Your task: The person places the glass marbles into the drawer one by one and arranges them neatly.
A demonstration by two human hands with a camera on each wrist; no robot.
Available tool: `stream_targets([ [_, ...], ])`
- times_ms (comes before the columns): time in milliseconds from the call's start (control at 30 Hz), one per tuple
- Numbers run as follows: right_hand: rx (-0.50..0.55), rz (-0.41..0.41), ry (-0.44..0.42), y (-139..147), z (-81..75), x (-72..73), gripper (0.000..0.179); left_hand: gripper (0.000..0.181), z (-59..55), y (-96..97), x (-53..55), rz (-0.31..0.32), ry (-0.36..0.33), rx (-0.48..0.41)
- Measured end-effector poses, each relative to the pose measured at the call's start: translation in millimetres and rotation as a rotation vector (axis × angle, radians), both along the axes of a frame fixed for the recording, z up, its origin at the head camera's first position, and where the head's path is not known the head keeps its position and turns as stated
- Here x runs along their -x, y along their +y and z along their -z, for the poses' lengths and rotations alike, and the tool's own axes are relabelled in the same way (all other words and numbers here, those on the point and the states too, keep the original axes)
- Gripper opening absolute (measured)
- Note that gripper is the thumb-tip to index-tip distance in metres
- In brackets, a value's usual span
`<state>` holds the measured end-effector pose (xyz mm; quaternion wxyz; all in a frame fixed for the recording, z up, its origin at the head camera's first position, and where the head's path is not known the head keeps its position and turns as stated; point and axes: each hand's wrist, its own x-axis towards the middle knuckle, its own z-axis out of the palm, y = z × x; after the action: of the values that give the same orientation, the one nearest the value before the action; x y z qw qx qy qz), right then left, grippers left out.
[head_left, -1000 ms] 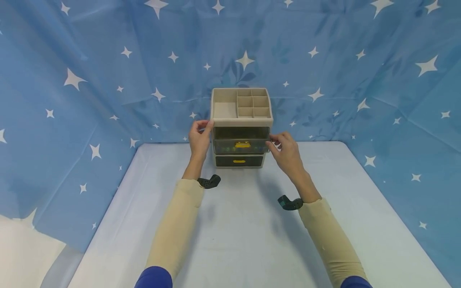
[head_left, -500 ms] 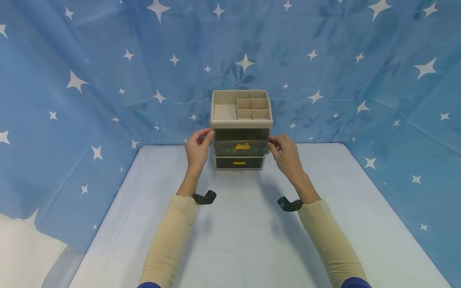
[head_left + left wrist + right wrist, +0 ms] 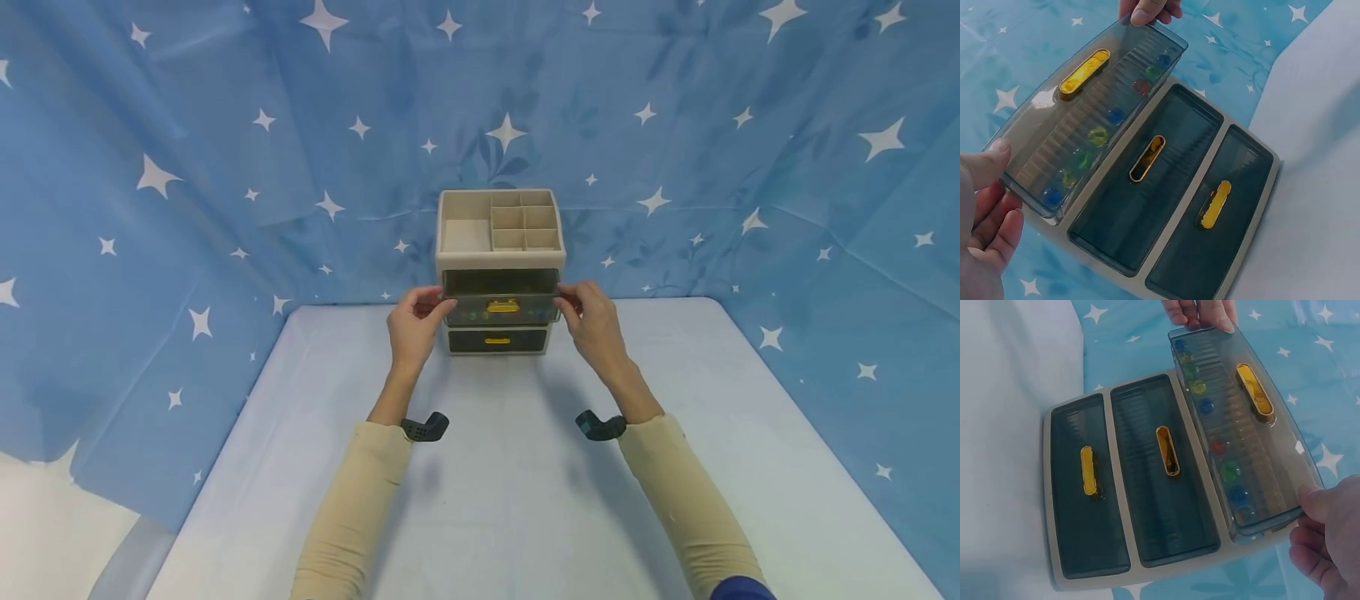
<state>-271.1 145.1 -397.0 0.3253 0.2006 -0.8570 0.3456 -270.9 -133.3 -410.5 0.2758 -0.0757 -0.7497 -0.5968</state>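
A cream desktop drawer organizer (image 3: 501, 260) has dark see-through drawers with gold handles. Its top drawer (image 3: 1054, 119) is pulled out, and several coloured glass marbles (image 3: 1207, 406) show through its clear wall. My left hand (image 3: 412, 332) pinches the drawer's left end, thumb on the front face and fingers curled behind the edge. At the opposite end, my right hand (image 3: 597, 329) grips the corner between thumb and fingers. The middle drawer (image 3: 1163, 469) and the bottom drawer (image 3: 497, 340) sit closed beneath it.
The organizer stands at the back of a white-covered table (image 3: 487, 500). A blue curtain (image 3: 300, 167) with white stars hangs right behind and around it. Divided compartments (image 3: 525, 221) are moulded into the organizer's top.
My left hand has come down from beside the organizer's upper edge to the top drawer's left end, its thumb now on the front. My right hand keeps its hold on the right end.
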Motion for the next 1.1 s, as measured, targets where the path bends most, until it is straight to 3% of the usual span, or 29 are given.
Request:
stream_targets([
  [500,0.019,0.001,-0.015,-1,-2.1,8.2,0.016,0.028,2.0,2.2,8.3,-0.062,0.013,-0.022],
  [833,0.032,0.014,0.013,-2,-6.7,20.0,0.015,0.029,-0.6,3.8,21.3,-0.126,-0.016,0.025],
  [1100,0.06,0.042,-0.033,-4,-4.1,29.9,0.017,0.031,0.5,6.1,30.0,-0.152,-0.036,0.037],
])
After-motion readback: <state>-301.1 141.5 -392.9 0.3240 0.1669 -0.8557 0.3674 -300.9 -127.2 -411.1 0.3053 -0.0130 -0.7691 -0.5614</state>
